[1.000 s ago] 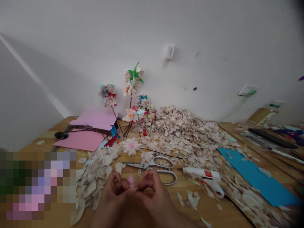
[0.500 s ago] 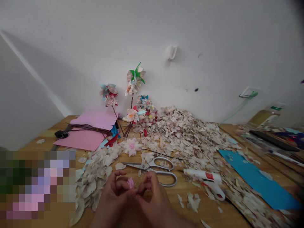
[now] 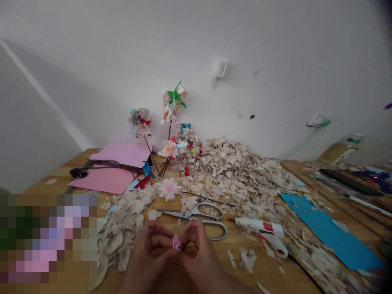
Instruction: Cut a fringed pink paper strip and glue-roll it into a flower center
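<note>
A small pink fringed paper piece (image 3: 176, 243), like a flower centre, is pinched between the fingertips of both hands. My left hand (image 3: 156, 247) grips it from one side, thumb against curled fingers. From the other side, my right hand (image 3: 196, 249) closes on it with thumb and fingertips. Just beyond the hands lie open scissors (image 3: 196, 210) with grey handles, partly covered by my right hand. Behind the scissors rests a pale flower with a pink centre (image 3: 169, 188). Loose whitish petals (image 3: 122, 230) are heaped beside my left hand.
A white glue gun (image 3: 260, 226) with a black cord lies right of the scissors. A large heap of dry petals (image 3: 239, 163) spreads along the wall. Finished flowers on stems (image 3: 174, 102) lean there. Pink sheets (image 3: 104, 179) and a blue sheet (image 3: 330, 232) flank the work area.
The pink piece has moved slightly right and down and stands more upright between the fingertips. My two hands remain close together over the table.
</note>
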### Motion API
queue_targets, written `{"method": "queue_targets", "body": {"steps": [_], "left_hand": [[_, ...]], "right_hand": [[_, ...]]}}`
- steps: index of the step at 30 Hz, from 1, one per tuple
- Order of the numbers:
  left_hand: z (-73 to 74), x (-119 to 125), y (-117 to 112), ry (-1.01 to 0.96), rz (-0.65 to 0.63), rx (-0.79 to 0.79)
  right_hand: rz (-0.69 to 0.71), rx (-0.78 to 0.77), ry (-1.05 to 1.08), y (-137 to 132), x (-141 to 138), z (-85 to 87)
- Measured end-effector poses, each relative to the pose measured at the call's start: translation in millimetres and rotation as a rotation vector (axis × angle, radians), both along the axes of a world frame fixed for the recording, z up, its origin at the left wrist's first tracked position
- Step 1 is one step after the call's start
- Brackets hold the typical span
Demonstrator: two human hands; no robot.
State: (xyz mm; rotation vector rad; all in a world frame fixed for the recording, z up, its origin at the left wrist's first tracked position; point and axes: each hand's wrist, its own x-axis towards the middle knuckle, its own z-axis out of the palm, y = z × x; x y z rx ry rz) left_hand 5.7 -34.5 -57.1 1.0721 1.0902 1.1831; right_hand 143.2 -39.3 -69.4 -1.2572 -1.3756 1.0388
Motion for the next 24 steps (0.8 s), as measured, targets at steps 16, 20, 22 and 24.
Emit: {"method": "queue_targets", "body": {"steps": [16, 20, 22, 24], "left_hand": [[15.8, -26, 22, -0.077, 0.239, 0.254], [28.9, -39, 31, -0.060, 0.351, 0.246], [33.3, -47, 35, -0.029, 0.412, 0.247], [36.6, -56, 40, -0.004, 0.471, 0.271]], "right_hand": [[0.072, 0.382, -0.498, 4, 27, 1.4], [0.064, 0.384, -0.542, 8, 30, 4.6], [0.078, 0.404, -0.589, 8, 30, 5.4], [0.099, 0.426, -0.647, 10, 30, 5.7]]}}
